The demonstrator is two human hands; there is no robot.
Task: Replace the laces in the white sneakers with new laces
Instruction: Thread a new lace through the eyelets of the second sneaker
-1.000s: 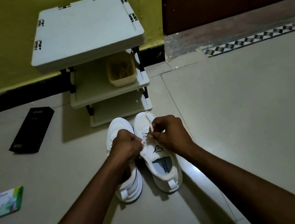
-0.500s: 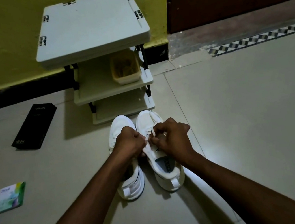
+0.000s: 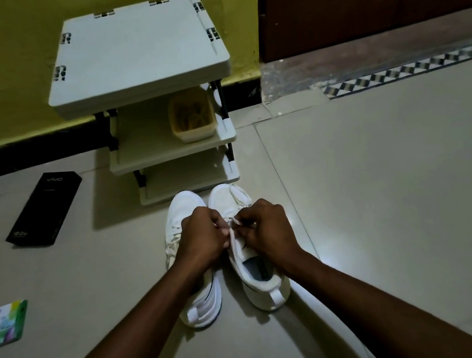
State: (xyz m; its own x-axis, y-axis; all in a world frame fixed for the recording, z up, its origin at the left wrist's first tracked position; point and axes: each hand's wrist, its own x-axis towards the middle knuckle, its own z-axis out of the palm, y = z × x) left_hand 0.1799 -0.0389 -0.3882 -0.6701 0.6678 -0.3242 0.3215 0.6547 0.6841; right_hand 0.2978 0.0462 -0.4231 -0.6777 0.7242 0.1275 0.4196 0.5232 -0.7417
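Small green-and-white packet (image 3: pixel 3 325) lies on the floor at 8 o'clock from the shoes, black box (image 3: pixel 45 208) at 10 o'clock. Both are well apart from the work and play no part in this step.

3-tier rack (image 3: pixel 135 50) stands against the wall at 12 o'clock, with a yellow tub (image 3: pixel 192 115) on its middle shelf. The sneaker toes are just short of the bottom tier.

Left sneaker (image 3: pixel 183 213) is parked on the floor, laces in, with the forearm crossing over it. It's likely next in the queue.

Left hand (image 3: pixel 203 238): fingers curled, pinching the lace (image 3: pixel 233 235) at the throat of the right sneaker (image 3: pixel 263 287). Right hand (image 3: pixel 269 228): fingers curled, pinching the same lace from 3 o'clock. Heels point at the person so the eyelets face up. I read the 2-hand pinch as working the lace through the upper eyelets, but can't tell if it's going in or out.

Versus 1 s ago, the knuckles are closer together and the strand toward the toe looks slacker. The sneakers haven't moved against the rack. The slight frame shift reads as head motion.
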